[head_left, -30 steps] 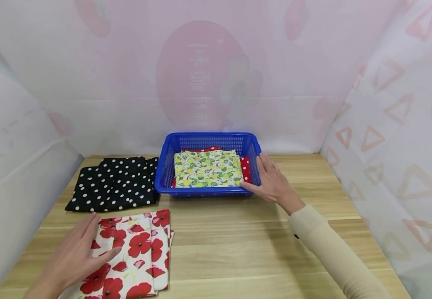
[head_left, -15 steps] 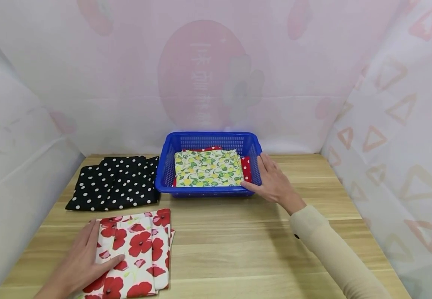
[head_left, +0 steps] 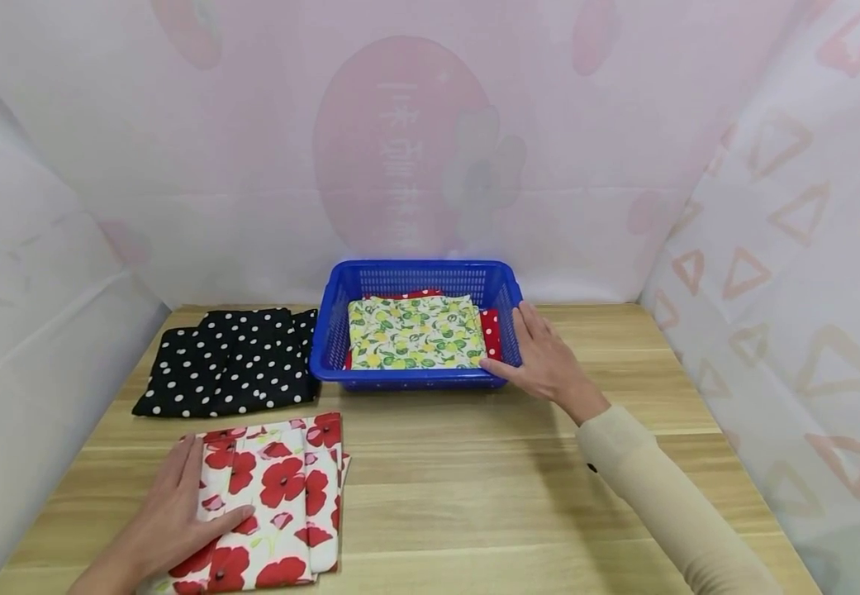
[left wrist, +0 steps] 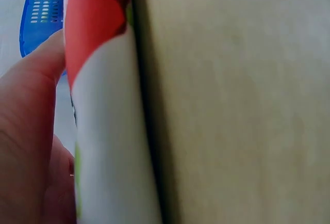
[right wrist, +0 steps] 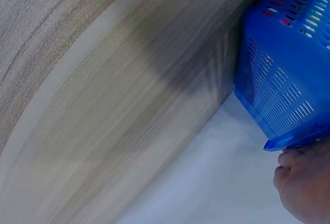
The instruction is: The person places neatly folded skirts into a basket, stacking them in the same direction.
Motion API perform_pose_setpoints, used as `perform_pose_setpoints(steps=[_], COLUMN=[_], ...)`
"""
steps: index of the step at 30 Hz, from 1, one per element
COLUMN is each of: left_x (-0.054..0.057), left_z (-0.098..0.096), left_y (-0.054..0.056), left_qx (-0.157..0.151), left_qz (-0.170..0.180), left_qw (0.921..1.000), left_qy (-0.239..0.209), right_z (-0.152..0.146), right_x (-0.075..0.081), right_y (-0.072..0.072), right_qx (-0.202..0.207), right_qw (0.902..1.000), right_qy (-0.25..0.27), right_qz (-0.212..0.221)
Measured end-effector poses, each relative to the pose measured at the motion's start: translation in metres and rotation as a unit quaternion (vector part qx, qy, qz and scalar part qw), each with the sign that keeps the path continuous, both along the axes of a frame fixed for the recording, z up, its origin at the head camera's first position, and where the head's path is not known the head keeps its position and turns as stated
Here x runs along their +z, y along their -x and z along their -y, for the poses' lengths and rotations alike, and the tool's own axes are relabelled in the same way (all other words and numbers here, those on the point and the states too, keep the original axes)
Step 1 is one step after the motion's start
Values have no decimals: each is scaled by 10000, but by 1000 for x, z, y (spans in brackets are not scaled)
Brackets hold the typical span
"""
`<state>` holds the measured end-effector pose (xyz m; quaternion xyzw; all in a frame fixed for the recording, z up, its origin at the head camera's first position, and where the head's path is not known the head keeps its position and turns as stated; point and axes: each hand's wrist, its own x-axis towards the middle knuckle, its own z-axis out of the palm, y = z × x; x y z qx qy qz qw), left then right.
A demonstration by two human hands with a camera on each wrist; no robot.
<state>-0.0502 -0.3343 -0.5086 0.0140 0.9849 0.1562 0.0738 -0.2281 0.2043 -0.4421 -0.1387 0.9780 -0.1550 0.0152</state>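
At near left on the surface (head_left: 430, 504) lies one poppy cloth (head_left: 275, 492), the left hand (head_left: 168, 521) on it, grip slack, fingers straight; the right hand (head_left: 550, 365), likewise unclenched, touches one basket (head_left: 415, 379). Steadying seems the step; lifting would call for a pinch. One black cloth (head_left: 232, 364) lies beside the basket; inside, one lemon cloth (head_left: 415, 333) tops one red cloth (head_left: 491, 332).
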Motion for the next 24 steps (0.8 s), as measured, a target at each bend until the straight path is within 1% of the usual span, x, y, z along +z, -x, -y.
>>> perform_pose_setpoints(steps=[4,9,13,20,24], left_x=[2,4,5,9,11], left_z=[-6,-19,-33,-59,-76], left_y=[1,1,3,7,8], left_qx=[-39,-100,-121,-156,-198], left_qz=[50,65,91,177,216], left_qw=[10000,9998,9997,9994,9990], left_qy=[-65,-132,-181,-256,-331], right_z=[0,0,0,0,0], right_x=[0,0,-1,-1,0], right_y=[0,0,1,2,1], right_qx=[11,30,29,80,54], right_qw=[10000,10000,10000,9999,10000], right_qy=[36,53,65,-34,-56], right_qz=[-11,-23,-1,-84,-41])
